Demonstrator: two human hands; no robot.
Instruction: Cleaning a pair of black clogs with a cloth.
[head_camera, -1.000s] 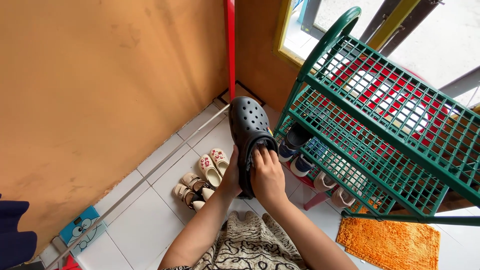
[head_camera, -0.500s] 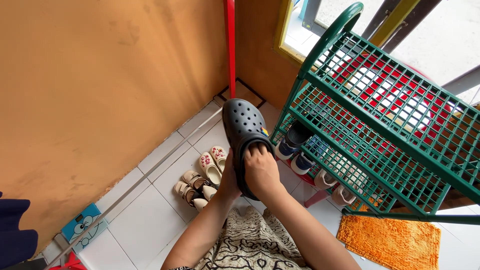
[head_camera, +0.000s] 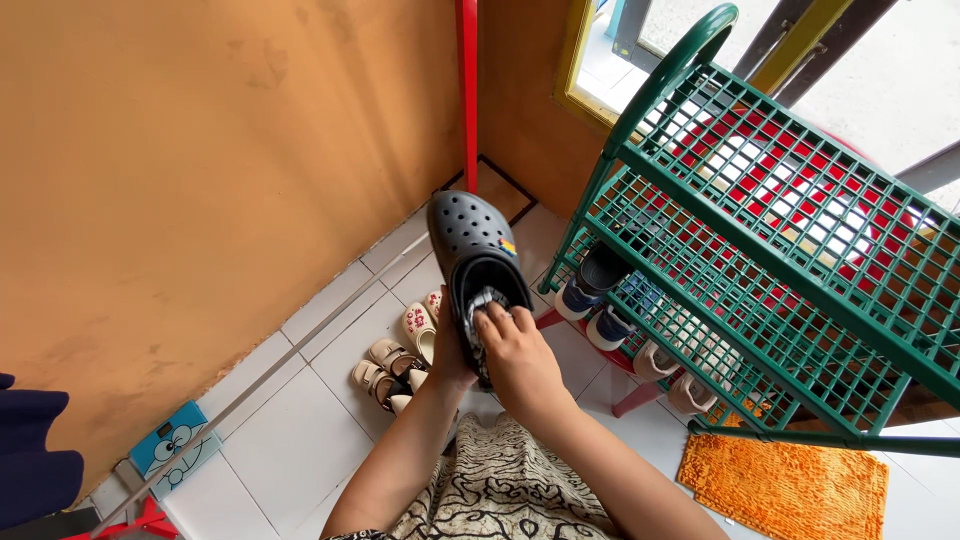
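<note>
A dark perforated clog (head_camera: 470, 250) is held up in the air over the white tiled floor (head_camera: 300, 440), just beside the green wire shoe rack (head_camera: 760, 230). The left hand (head_camera: 447, 355) is closed around its heel from below. The right hand (head_camera: 520, 350) is pressed into the opening, fingers bent on a small patterned cloth (head_camera: 481, 305). Small beige sandals (head_camera: 395, 365) lie on the floor underneath.

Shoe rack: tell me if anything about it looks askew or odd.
The green rack tilts, its shelves sloping down toward the floor rather than level. Small shoes sit beneath it. The hands hold a black clog, apart from it.
</note>
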